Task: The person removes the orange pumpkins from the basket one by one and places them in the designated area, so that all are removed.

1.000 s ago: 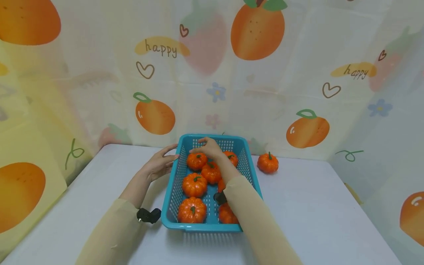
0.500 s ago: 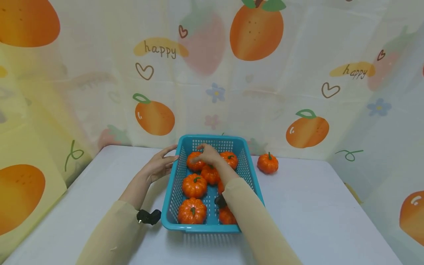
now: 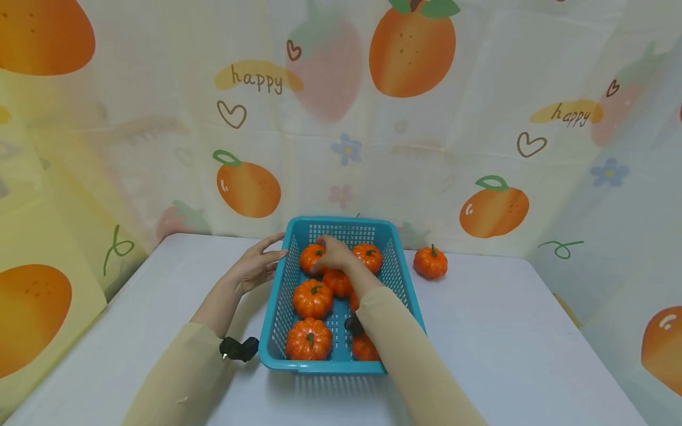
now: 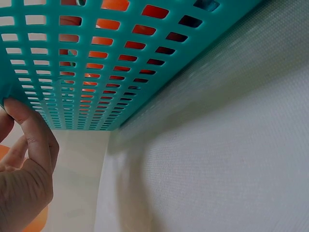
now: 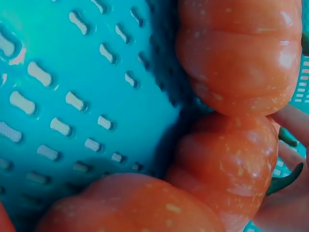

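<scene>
A blue basket (image 3: 325,367) is set on a white table (image 3: 490,331), with its perforated walls upright and several orange pumpkins resting inside. Its left rim is touched from outside by the left hand (image 3: 256,267), the fingers of which are spread apart; in the left wrist view, a fingertip is seen bent to the basket's edge. The right hand (image 3: 337,255) is lowered into the far half of the basket. Its thumb and a finger are held apart at the right side of the far-left pumpkin (image 3: 310,259); whether that pumpkin is gripped cannot be told. The far-right pumpkin (image 3: 369,257) is seen just beyond the right hand, and the middle pumpkin (image 3: 336,286) is partly covered by it. Along the left wall are placed the mid-left pumpkin (image 3: 312,299) and the near-left pumpkin (image 3: 309,339). The near-right pumpkin (image 3: 364,348) is overlapped by the right sleeve (image 3: 415,361). Outside the basket, near its right wall, a lone pumpkin (image 3: 430,263) is stood with its green stem upward. The background is formed by a fruit-printed curtain (image 3: 330,160).
</scene>
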Demonstrator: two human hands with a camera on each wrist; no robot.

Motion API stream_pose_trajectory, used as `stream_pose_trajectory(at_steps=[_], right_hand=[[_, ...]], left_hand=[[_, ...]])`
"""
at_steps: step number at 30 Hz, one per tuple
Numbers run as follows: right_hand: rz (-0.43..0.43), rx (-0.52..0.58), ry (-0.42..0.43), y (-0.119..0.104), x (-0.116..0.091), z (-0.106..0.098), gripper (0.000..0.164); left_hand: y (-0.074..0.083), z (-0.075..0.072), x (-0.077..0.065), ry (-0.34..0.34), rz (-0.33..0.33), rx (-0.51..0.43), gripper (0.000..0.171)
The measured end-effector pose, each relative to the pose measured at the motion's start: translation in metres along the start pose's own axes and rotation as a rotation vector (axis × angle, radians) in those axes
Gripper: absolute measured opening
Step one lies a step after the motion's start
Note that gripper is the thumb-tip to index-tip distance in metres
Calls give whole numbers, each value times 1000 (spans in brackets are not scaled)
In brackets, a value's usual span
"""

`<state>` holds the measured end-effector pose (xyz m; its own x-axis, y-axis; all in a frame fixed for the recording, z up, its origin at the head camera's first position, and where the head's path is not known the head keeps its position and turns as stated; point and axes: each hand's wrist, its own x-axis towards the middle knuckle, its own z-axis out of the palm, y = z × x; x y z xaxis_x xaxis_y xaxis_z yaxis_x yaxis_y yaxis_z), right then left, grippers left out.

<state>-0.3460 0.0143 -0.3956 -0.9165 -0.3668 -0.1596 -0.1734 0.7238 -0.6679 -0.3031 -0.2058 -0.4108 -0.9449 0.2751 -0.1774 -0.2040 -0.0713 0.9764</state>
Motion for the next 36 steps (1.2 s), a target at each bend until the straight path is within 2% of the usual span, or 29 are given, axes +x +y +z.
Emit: stream_pose_trajectory(at_steps=[11,17,25,36], right_hand=[[-37,-73,34,0,-1,4,75],[-32,-58,92,0,0,2,76],[-63,88,119,-11,0,-18,74],[-96,262,124,-23,0,-61,78]], left_hand=[[-3,1,-1,-6,3,-1,70],[-3,1,-1,-6,5,10,70],[0,1,-2,-12,14,5,69],[1,1,-1,-2,8,13,71]])
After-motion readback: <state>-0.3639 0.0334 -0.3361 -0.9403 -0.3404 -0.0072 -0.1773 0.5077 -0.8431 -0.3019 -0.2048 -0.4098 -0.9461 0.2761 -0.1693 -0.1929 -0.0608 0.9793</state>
